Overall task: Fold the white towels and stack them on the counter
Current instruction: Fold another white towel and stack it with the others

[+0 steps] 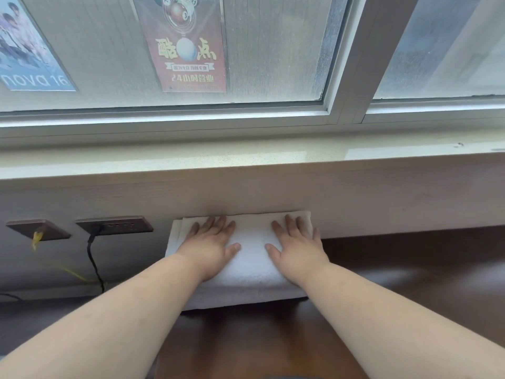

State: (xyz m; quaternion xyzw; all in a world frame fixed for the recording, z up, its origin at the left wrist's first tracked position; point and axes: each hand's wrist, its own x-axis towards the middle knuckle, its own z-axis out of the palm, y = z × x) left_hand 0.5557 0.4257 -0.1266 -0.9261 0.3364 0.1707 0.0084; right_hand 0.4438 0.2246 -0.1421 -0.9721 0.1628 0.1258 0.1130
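Dark wooden counter point(410, 269) below a frosted window: folded white towel stack point(252, 258) lies against the back panel, long axis left to right. Left hand point(211, 247) and right hand point(296, 248) rest flat on top, fingers straight, gripping nothing, equally near.

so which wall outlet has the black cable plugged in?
The right outlet, nearer the towel; the left outlet holds a yellow cable.

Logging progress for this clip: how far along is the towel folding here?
Done: a white towel lies folded on the dark counter against the wall. In hand: the left hand and right hand press flat on it. Left: no unfolded towels are in view, so the remainder cannot be judged.
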